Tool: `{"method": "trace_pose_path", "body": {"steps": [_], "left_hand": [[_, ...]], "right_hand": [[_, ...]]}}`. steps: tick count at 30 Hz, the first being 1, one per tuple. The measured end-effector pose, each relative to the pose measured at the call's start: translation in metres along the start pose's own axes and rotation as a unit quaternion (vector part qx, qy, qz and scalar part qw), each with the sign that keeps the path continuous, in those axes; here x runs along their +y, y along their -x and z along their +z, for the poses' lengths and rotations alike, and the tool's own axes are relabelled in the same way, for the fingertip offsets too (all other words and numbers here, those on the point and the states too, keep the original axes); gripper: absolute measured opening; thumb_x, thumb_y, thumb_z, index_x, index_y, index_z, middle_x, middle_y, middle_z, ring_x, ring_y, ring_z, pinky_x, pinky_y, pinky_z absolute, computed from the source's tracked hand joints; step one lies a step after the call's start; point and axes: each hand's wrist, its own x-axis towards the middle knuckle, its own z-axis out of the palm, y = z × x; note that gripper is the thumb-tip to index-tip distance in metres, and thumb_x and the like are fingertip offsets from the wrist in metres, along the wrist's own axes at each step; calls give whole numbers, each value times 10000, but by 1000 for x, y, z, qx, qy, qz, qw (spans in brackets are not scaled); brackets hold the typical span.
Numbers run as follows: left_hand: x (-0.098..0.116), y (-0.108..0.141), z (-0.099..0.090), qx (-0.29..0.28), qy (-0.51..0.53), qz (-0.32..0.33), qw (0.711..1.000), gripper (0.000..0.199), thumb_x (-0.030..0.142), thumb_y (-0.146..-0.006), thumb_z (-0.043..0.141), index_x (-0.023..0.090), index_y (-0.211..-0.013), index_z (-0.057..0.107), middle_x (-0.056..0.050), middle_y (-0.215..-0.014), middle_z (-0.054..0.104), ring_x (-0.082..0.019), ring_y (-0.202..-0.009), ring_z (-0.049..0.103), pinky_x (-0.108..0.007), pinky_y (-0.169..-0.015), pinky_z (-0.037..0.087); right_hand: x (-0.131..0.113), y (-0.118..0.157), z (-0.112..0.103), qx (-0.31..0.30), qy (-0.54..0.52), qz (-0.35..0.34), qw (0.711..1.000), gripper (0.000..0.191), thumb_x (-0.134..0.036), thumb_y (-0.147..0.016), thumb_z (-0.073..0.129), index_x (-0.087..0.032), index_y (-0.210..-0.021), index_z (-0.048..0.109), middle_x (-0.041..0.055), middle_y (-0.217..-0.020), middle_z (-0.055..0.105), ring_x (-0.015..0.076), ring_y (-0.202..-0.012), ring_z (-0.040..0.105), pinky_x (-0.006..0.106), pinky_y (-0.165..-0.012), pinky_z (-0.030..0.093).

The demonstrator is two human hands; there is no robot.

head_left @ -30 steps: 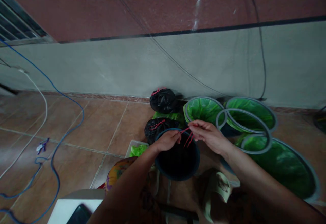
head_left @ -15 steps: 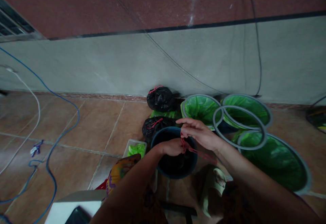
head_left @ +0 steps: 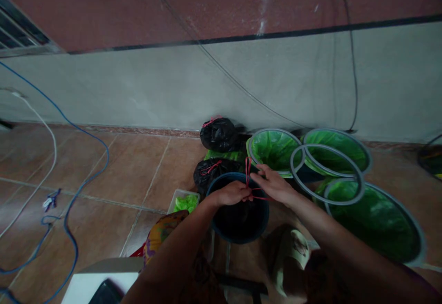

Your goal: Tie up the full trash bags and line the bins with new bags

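Observation:
Over a dark blue bucket my two hands meet at a red drawstring. My left hand is closed on the string near the middle of the bucket's opening. Beside it on the right, my right hand also has its fingers pressed together at the string. One red loop stands up between the hands, and another strand runs right beneath my right hand. Dark material, perhaps a black bag, lies inside the bucket, poorly lit.
Two tied black bags sit behind the bucket. Green-lined bins and a loose grey ring stand right. A tray with green pieces is left, a white box lower left, a blue cable beyond.
My left hand has risen slightly, and my right hand has shifted a little right and down. The red string now forms an upright loop between them.

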Motion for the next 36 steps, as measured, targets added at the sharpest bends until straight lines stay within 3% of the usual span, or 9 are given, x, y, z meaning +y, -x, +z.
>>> {"method": "trace_pose_path", "body": {"steps": [4,7,11,18,21,24,26,30,36], "left_hand": [[-2,-3,-4,49,61,-19,997,312,261,-865,490,163,-609,640,11,-570,564,-121,-586,482,-257,-670,405],[-1,-2,-5,89,108,-23,990,289,261,-852,500,164,-643,674,3,-585,599,-124,-599,504,-254,-657,418],[-1,0,-6,142,137,-57,979,277,290,-844,509,148,-745,726,-7,-636,647,-123,-619,543,-239,-620,417],[3,0,-12,141,-8,-54,988,198,182,-718,613,140,-852,753,-47,-819,740,-175,-764,646,-284,-770,489],[8,3,-13,114,-169,11,979,234,145,-760,546,169,-870,752,-61,-895,754,-203,-862,663,-348,-921,453],[12,8,-11,95,-291,83,948,274,145,-822,494,205,-950,728,-49,-968,756,-215,-958,663,-447,-1094,299],[13,11,-10,85,-326,114,935,273,166,-852,481,215,-1008,700,-42,-1003,751,-214,-994,662,-471,-1134,224],[12,13,-9,85,-369,144,914,266,185,-861,488,204,-1078,641,-47,-1039,734,-209,-1028,654,-457,-1148,201],[12,13,-7,134,-420,140,887,225,192,-904,450,171,-1036,631,-44,-932,711,-181,-923,642,-421,-1130,239]], "right_hand": [[3,14,7,-183,62,-51,980,279,-422,-901,518,-188,-975,651,40,-761,698,154,-634,608,266,-591,428],[6,16,8,-176,159,-85,968,247,-280,-889,487,-184,-731,652,38,-646,637,134,-584,531,257,-556,355],[7,15,6,-189,205,-116,953,272,-220,-860,464,-171,-679,661,53,-680,645,143,-630,538,264,-592,352],[-8,31,5,-345,143,-98,922,289,-314,-872,502,-196,-658,656,6,-549,608,123,-512,521,244,-508,328],[-2,25,3,-262,240,-80,931,117,-200,-777,601,-186,-822,708,59,-757,713,188,-688,634,268,-599,389],[7,14,4,-129,286,-64,947,363,-29,-736,500,-164,-1004,703,117,-986,731,238,-951,659,299,-778,430],[11,7,8,-97,235,-84,963,375,-16,-762,442,-160,-1005,688,117,-1020,724,222,-988,650,296,-832,432],[12,0,22,-98,49,-98,989,236,-82,-797,449,-160,-895,650,82,-916,717,187,-851,647,284,-776,470],[10,2,32,-150,-146,45,977,216,-83,-736,458,-176,-867,603,-16,-672,619,106,-538,566,214,-503,422]]}}
